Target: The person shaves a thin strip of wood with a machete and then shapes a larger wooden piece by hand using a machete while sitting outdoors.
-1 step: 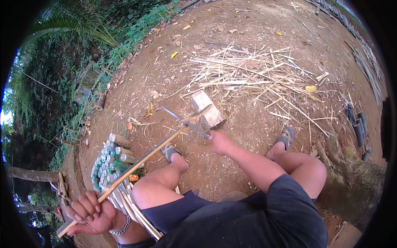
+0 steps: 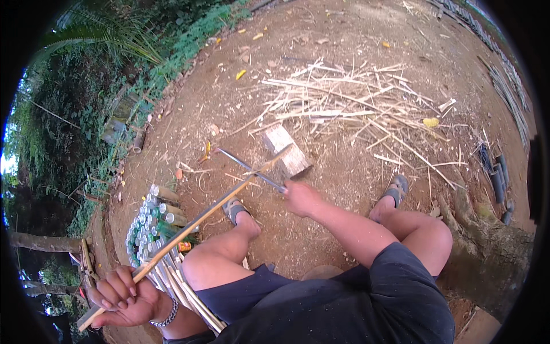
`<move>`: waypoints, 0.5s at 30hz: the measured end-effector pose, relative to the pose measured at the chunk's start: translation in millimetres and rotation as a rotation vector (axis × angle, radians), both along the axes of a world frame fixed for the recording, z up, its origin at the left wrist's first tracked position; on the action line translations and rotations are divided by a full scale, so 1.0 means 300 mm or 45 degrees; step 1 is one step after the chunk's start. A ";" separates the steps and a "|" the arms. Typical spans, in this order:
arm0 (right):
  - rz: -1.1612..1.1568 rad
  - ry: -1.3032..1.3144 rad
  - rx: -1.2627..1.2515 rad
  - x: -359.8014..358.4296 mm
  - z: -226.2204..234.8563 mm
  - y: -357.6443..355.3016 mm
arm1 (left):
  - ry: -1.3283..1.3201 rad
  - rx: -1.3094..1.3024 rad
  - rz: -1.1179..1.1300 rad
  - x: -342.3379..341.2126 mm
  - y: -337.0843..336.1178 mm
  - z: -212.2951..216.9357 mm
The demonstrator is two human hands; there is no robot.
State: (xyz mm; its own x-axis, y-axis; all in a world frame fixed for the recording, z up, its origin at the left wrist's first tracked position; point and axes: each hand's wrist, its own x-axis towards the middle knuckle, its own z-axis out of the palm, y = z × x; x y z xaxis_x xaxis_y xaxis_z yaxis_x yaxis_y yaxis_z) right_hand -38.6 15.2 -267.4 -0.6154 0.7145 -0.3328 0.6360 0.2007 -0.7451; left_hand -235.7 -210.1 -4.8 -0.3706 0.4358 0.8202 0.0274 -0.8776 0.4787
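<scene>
My left hand (image 2: 129, 298) at the lower left is closed around the near end of a long bamboo strip (image 2: 200, 219). The strip slants up and to the right, and its narrowed far end overlaps a squared wooden block (image 2: 279, 139) on the ground; whether it presses on the block I cannot tell. In front of my right knee, my right hand (image 2: 303, 199) is closed on a knife, its handle mostly hidden in the fist. The slim dark knife blade (image 2: 234, 157) points up and left and crosses the strip near its far end.
Beyond the block lies a loose heap of bamboo slivers (image 2: 349, 103). Several bottles (image 2: 150, 226) and a bundle of pale strips (image 2: 179, 281) are by my left leg. A thick tree root (image 2: 487, 252) and dark tubes (image 2: 498, 180) are to the right, green plants at the left.
My right hand and the knife have shifted slightly left along the strip. My left hand and the bamboo strip are nearly where they were.
</scene>
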 end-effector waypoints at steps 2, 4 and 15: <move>0.210 0.074 0.210 -0.045 0.116 -0.051 | 0.027 -0.020 -0.001 -0.008 -0.009 0.013; 0.352 0.191 0.185 -0.038 0.194 -0.070 | 0.017 -0.037 -0.003 -0.004 0.013 0.026; 0.365 0.023 -0.016 -0.038 0.113 0.079 | -0.084 -0.105 0.067 -0.077 0.091 0.102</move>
